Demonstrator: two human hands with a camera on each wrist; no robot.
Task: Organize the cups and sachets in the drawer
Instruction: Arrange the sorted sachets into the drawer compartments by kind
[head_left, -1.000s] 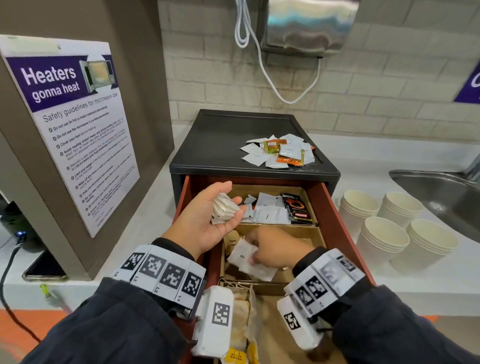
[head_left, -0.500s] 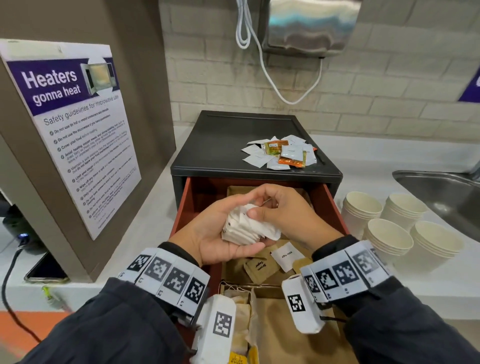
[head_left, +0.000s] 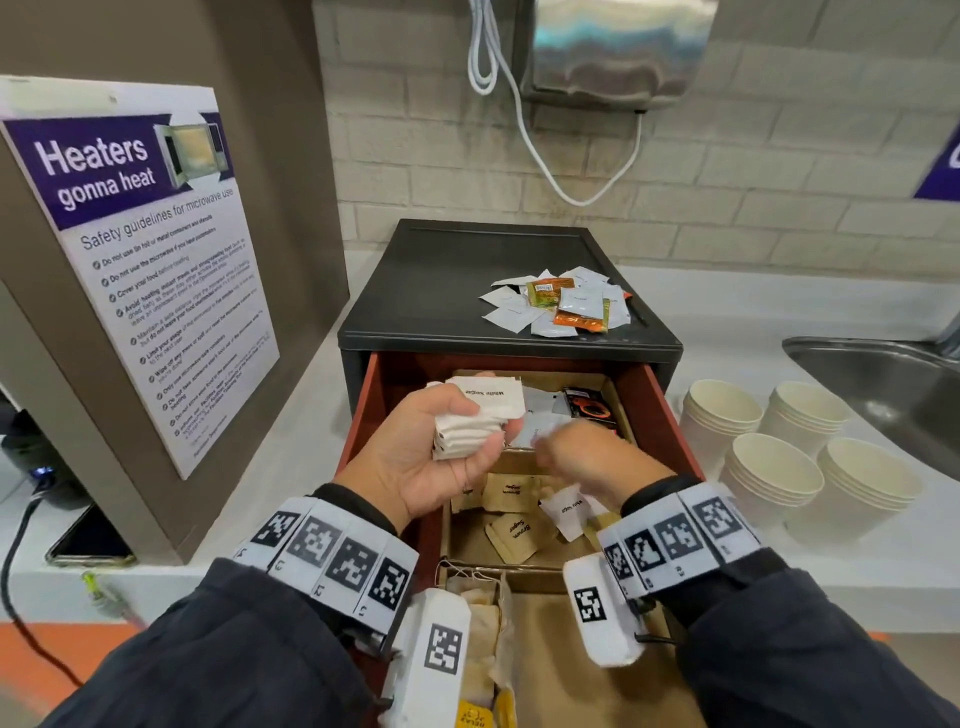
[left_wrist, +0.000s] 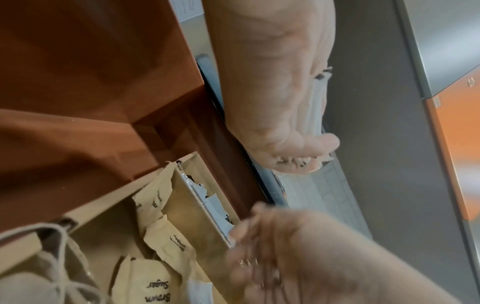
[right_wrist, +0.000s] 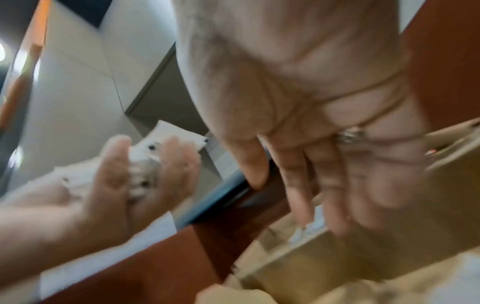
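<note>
Left hand (head_left: 415, 457), palm up over the left side of the open drawer (head_left: 655, 410), grips a stack of white sugar sachets (head_left: 475, 418) between curled fingers and thumb. The stack's long axis runs roughly left to right across the drawer; the top sachet lies flat, its "White Sugar" print upside down to the wearer, its free end pointing toward the drawer's right wall.

Right hand (head_left: 582, 457) is over the middle compartment, blurred; the right wrist view shows its fingers (right_wrist: 298, 185) extended and loosely spread, pointing down into the drawer, holding nothing that can be made out.

Middle compartment: brown sugar sachets (head_left: 514, 530) lying at mixed angles, and one white sachet (head_left: 566, 512) tilted among them. Rear compartment: white and dark sachets.

On the cabinet top (head_left: 447, 291), toward its right front corner, a loose pile of mixed sachets (head_left: 558, 306). On the desk (head_left: 883, 566) right of the drawer, four stacks of paper cups (head_left: 774, 467), upright, mouths up.
</note>
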